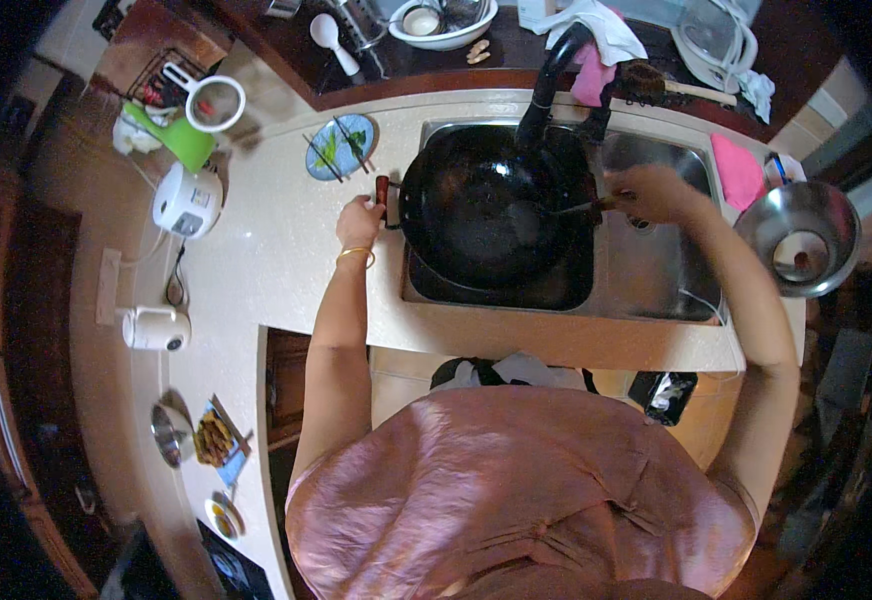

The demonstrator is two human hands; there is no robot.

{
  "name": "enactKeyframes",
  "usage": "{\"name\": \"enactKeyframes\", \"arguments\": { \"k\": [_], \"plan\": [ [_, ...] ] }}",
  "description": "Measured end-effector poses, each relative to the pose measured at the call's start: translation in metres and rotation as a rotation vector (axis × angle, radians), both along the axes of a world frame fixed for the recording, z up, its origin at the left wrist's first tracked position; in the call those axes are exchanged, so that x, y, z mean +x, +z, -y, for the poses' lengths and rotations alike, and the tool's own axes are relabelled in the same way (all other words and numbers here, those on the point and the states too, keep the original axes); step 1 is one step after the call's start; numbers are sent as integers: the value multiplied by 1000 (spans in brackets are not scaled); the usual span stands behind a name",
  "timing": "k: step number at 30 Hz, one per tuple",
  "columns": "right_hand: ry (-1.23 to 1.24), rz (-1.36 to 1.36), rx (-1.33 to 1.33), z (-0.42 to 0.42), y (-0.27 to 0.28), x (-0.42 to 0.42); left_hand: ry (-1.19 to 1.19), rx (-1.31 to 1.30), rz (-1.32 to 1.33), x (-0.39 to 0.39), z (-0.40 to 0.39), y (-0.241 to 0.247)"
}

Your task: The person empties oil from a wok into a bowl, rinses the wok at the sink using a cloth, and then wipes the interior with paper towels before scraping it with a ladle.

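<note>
A large black wok (pixel 481 217) sits over the left basin of a double steel sink (pixel 653 277). My left hand (pixel 359 223) grips the wok's red-brown left handle (pixel 382 196). At the wok's right rim, my right hand (pixel 653 196) is blurred and closed on a slim utensil (pixel 575 208). The utensil's tip reaches inside the wok; its exact kind cannot be made out. Above the wok's far side hangs a black faucet (pixel 548 82). Dark liquid or a wet sheen shows in the wok, though which is unclear.
Left of the wok lies a blue plate (pixel 342 146) with greens and chopsticks. A steel bowl (pixel 800 240) and pink cloth (pixel 737 172) are at right. A white appliance (pixel 187 199), a strainer (pixel 215 103) and a plate of browned food (pixel 215 439) line the left counter.
</note>
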State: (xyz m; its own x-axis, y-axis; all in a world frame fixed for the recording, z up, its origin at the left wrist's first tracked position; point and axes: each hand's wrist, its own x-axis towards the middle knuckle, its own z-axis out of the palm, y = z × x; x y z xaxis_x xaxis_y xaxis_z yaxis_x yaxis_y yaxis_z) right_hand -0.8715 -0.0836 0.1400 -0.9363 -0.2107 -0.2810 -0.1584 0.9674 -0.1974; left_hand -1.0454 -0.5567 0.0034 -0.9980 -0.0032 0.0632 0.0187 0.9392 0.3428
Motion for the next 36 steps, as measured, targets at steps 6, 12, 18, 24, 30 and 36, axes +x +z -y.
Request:
{"name": "enactKeyframes", "arguments": {
  "k": [6,12,18,24,30,36],
  "plan": [
    [230,183,236,-4,68,-59,27,117,114,22,13,-1],
    [130,493,-21,30,32,-99,-34,104,63,21,6,8],
    [277,487,-117,23,35,-110,146,9,116,12,-11,9],
    [328,479,-129,52,55,-103,182,94,149,3,-6,-5],
    [304,406,1,53,67,-101,156,199,238,-3,7,-9],
    [329,424,-129,63,36,-105,145,325,264,0,9,-10]
  ]
}}
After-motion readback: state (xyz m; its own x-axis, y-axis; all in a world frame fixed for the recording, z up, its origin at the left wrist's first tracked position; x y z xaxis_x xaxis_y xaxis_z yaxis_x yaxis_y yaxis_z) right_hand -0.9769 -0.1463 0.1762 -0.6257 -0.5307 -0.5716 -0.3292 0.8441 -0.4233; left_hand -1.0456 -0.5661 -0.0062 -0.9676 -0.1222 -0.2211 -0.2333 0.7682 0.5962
